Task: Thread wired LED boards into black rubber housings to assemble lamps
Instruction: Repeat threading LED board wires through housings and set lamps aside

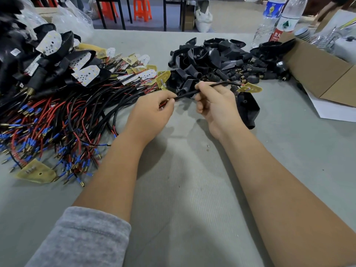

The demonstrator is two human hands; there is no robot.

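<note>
fingers: L hand (pixel 154 110) + R hand (pixel 213 101) pinch wire (pixel 219 84) | LED board (pixel 249 88) at R end

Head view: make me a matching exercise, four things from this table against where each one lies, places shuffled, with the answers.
Things:
1. wire bundle
2. housing pile
3. water bottles
4. held board

Places:
A. far right, standing behind the cardboard box
B. just right of the right hand, on the wire that both hands pinch
C. left side of the table
D. far centre of the table

Pairs: 1-C, 2-D, 3-A, 4-B
</note>
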